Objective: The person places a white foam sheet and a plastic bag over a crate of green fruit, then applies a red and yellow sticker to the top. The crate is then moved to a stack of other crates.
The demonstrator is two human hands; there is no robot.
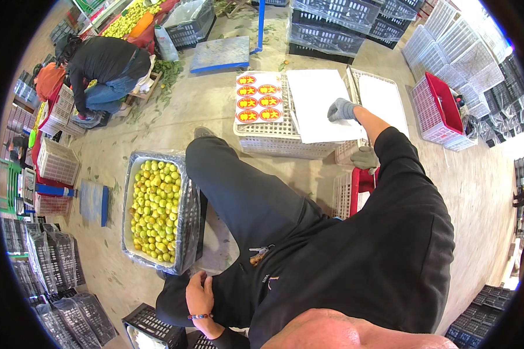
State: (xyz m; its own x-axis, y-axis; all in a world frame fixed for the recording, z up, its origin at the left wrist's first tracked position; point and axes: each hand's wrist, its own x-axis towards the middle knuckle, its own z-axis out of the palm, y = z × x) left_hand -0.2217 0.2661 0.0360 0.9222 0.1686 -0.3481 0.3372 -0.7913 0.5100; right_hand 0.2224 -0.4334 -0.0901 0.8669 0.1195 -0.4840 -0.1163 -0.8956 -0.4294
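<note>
My right hand, in a grey knit glove, is on a stack of white paper sheets, its fingers curled down; whether they pinch a sheet is hidden. The sheets lie on an upturned white plastic crate, beside a sheet of red and yellow oval stickers. My bare left hand, with a beaded bracelet at the wrist, rests near my thigh and holds nothing. In front of me stands a plastic-lined black crate full of yellow-green round fruit. A loose grey glove lies near a red-rimmed crate.
A co-worker bends over crates at the upper left. Blue-edged platform scales stand on the floor, which has scattered leaves. Wrapped black crates are stacked at the top, white crates at the upper right, more black ones at the lower left.
</note>
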